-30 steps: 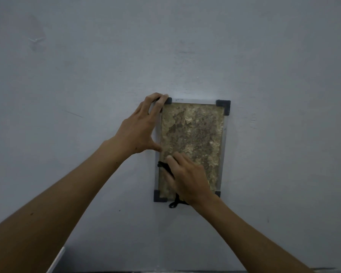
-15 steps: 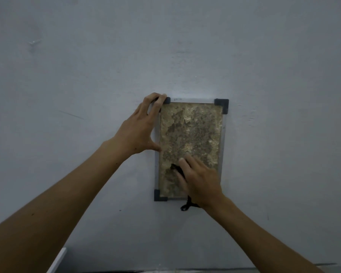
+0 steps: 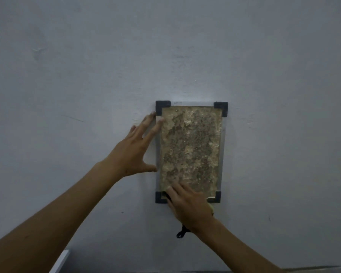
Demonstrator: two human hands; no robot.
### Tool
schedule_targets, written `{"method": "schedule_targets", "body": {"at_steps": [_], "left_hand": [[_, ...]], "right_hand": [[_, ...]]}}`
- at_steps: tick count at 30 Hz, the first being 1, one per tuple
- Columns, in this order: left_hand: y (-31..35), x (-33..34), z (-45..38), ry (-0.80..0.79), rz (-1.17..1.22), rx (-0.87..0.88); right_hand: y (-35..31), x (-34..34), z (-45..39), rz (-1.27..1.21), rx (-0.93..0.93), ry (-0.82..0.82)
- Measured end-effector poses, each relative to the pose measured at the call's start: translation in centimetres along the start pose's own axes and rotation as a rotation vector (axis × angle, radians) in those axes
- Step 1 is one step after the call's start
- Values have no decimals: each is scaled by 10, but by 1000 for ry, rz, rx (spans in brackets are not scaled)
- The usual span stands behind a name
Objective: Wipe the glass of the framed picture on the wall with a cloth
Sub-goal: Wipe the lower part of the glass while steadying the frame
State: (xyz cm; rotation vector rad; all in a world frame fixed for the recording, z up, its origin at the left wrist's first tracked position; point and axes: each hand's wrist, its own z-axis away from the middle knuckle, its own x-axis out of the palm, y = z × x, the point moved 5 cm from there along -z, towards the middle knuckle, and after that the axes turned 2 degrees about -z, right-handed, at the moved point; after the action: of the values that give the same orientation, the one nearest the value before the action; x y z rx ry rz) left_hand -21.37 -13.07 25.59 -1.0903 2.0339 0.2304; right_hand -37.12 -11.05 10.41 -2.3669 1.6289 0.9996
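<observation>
1. Framed picture: hangs upright on the grey wall, dark corner caps, mottled panel behind glass.
2. Left hand: grip wide, fingers straight along the left frame edge, apparently steadying it against the wiping push.
3. Right hand: pressed flat on the lower left glass, trapping the cloth.
4. Cloth: dark, mostly hidden; a tail dangles below the wrist.

No readable text, label, brand or number anywhere. Only a faint, illegible mark on the top edge of the framed picture.
</observation>
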Motion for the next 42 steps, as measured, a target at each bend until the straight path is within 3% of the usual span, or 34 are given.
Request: {"method": "schedule_targets", "body": {"at_steps": [15, 21, 27, 36, 42], "left_hand": [[9, 32, 24, 4, -12, -100], [11, 36, 26, -7, -6, -111], [8, 38, 29, 6, 10, -123], [10, 41, 33, -10, -12, -131], [20, 58, 41, 30, 70, -251]], "right_hand": [[-13, 5, 1, 5, 14, 66], [1, 1, -4, -10, -186, -44], [8, -13, -16, -87, 15, 125], [-2, 6, 1, -61, -31, -17], [1, 2, 5, -10, -20, -60]]}}
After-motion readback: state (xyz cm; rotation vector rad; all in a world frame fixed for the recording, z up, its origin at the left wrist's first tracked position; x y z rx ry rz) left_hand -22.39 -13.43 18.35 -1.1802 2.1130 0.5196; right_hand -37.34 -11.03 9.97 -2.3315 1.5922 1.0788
